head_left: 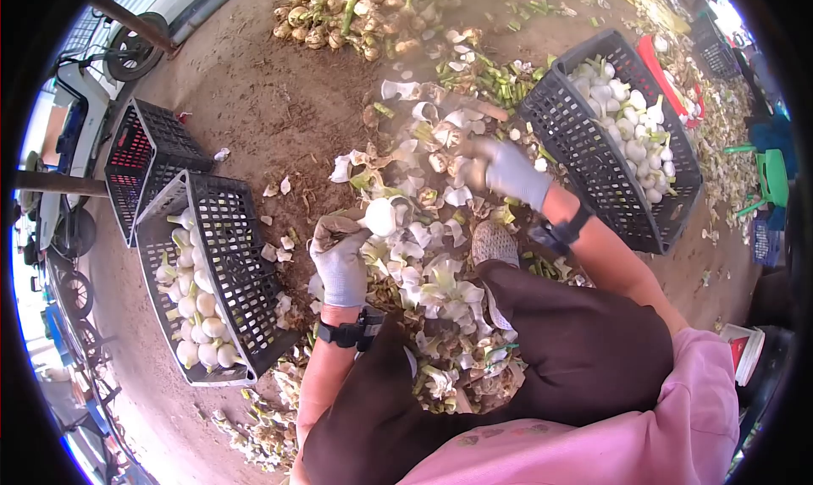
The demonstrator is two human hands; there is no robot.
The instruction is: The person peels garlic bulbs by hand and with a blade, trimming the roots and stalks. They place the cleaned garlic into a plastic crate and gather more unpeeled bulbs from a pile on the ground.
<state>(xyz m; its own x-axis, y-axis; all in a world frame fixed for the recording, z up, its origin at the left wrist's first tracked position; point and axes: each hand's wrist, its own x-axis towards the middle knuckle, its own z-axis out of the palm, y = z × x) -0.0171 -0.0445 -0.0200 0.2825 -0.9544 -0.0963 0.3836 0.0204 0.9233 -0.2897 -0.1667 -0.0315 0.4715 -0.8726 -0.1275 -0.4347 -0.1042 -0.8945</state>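
Observation:
My left hand (340, 261), in a grey-white glove with dirty fingertips, is closed on a peeled white garlic bulb (380, 217) above the heap of husks. My right hand (512, 173), gloved the same way, hangs over the husks to the right, fingers pointing left. Motion smears its fingers, so I cannot make out whether they hold anything. Beneath and between both hands lies a pile of loose garlic husks (445, 290), reaching back between my legs. Cut green stalks (500, 83) are scattered beyond my right hand.
A black crate of cleaned garlic (605, 151) stands tilted at right; another garlic crate (222, 273) stands at left. Behind the latter is a black crate (161, 151). Untrimmed garlic bulbs (326, 15) are heaped at the far side. A green stool (771, 180) is at far right.

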